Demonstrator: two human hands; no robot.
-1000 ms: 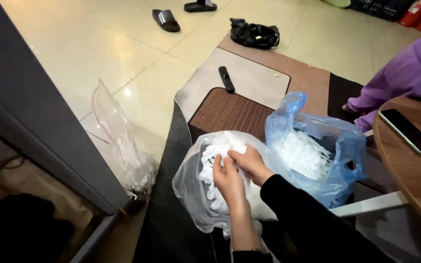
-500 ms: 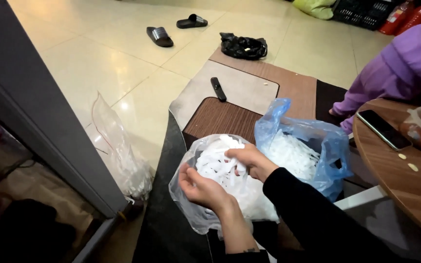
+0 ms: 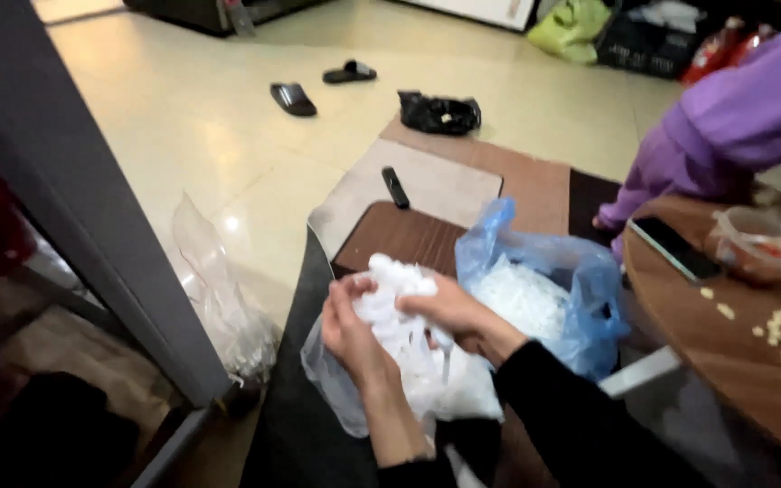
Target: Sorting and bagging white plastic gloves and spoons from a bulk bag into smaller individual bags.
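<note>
White crumpled plastic bags (image 3: pixel 399 312) sit bunched between both hands at the head view's lower centre. Left hand (image 3: pixel 350 330) curls closed on the bundle from nine o'clock; right hand (image 3: pixel 449 312) pinches it from three o'clock — equally near. Bundle runs twelve to six. Blue bag (image 3: pixel 580 289) of white pieces lies just right.

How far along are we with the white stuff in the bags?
Done: the blue bag stands open beside the hands, partly filled with white pieces.
In hand: left hand and right hand both grip a white bundle, raised over the clear bag.
Left: white material lies in the clear bag below the hands; how much is hard to tell.
</note>
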